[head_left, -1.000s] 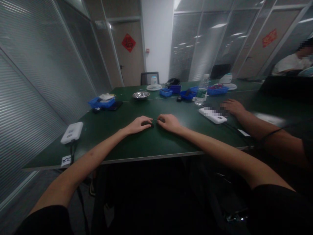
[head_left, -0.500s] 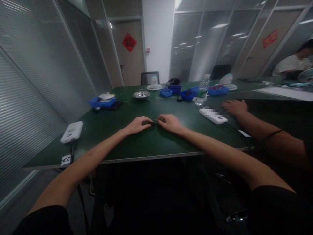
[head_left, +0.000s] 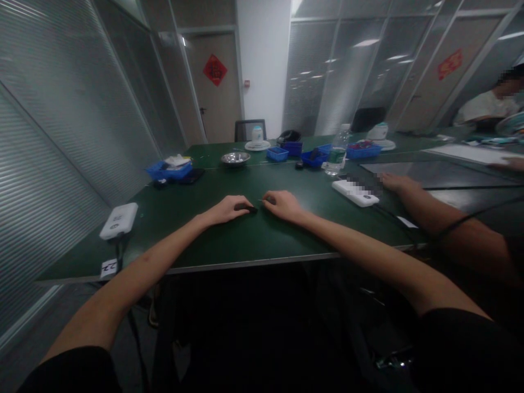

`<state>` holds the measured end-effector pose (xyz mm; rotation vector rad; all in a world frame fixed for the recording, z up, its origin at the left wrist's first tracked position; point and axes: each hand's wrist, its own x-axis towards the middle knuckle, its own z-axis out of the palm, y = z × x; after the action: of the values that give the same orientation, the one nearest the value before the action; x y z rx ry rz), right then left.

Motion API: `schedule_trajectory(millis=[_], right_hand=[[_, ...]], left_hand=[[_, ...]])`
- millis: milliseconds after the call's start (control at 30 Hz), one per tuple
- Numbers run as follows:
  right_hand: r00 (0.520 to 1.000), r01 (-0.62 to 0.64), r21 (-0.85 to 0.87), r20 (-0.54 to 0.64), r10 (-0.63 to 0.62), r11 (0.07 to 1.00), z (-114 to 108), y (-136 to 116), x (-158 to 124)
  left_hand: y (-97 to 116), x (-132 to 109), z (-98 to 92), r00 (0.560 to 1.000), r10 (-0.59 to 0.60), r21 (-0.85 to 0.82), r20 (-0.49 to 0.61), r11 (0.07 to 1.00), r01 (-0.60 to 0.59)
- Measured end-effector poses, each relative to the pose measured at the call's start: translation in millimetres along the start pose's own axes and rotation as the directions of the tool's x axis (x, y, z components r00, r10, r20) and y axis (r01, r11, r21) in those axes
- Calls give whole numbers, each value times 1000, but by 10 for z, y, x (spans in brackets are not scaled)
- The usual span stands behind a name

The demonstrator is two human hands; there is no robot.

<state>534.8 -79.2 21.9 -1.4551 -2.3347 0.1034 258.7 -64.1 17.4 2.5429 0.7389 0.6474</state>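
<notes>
Head view: the left hand (head_left: 230, 209) grips a dark object (head_left: 252, 209), the right hand (head_left: 283, 205) pinches a thin piece (head_left: 260, 200), both low over the bench (head_left: 245, 245), presumably for steadiness.

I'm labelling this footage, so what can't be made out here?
Head view:
Dark object: mostly hidden by the left hand.
Thin item at the right hand: too small.
Contents of the blue tray right of the bottle: blurred.
Nearest co-worker's arm: cut off by the right edge.

Black object (head_left: 254, 209), dark-green table (head_left: 245, 245)
</notes>
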Motion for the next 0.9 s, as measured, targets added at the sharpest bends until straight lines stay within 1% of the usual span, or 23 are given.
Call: schedule_trajectory(millis=[100,167,267,333,367,433,500,533,600,667,700,733,767,800,833,867,900], right_hand=[[1000,6,5,1,-6,1000,-8,5,-4],[1000,14,16,3,-14,1000,-17,7,-11],[1000,21,41,5,-21,999,-26,14,-21],[1000,25,46,4,-26,999,-23,22,-20],[1000,26,44,0,-26,999,-17,26,-17],[1000,26,31,-10,-25,999,-2,35,-10],[999,29,21,-14,-29,999,14,41,-1],[1000,28,15,-14,-28,999,20,42,2],[1000,25,9,-12,-25,1000,26,42,5],[1000,22,10,-12,-22,1000,22,36,5],[1000,22,11,-11,-22,1000,16,33,4],[1000,24,14,-6,-24,1000,8,28,2],[1000,26,16,0,-26,1000,-1,24,-1],[1000,26,18,6,-26,1000,-10,20,-3],[1000,25,21,9,-25,999,-18,16,-6],[1000,23,25,10,-24,999,-25,12,-8],[1000,22,30,10,-23,999,-29,9,-10]], left_hand=[[-126,-27,-94,1000,-26,16,2,1000,26],[-270,-70,-196,997,-78,47,-18,996,79],[-561,-217,-438,976,-205,92,-75,973,212],[-773,-384,-643,941,-314,125,-123,936,328],[-875,-486,-749,916,-370,138,-155,910,391],[-1056,-715,-945,835,-487,154,-256,833,532],[-1196,-949,-1099,730,-583,126,-357,744,656],[-1250,-1060,-1157,679,-613,96,-405,709,698],[-1335,-1252,-1238,565,-647,25,-512,647,762],[-1403,-1395,-1287,437,-645,-23,-626,576,817],[-1432,-1447,-1303,382,-641,-27,-666,533,846],[-1458,-1486,-1316,344,-640,-17,-687,487,873],[-1478,-1511,-1326,325,-648,4,-689,445,895],[-1489,-1522,-1333,324,-661,35,-677,410,911],[-1489,-1521,-1339,335,-668,74,-664,387,919],[-1479,-1506,-1342,357,-657,121,-663,377,918],[-1457,-1480,-1343,391,-628,175,-673,378,909]])
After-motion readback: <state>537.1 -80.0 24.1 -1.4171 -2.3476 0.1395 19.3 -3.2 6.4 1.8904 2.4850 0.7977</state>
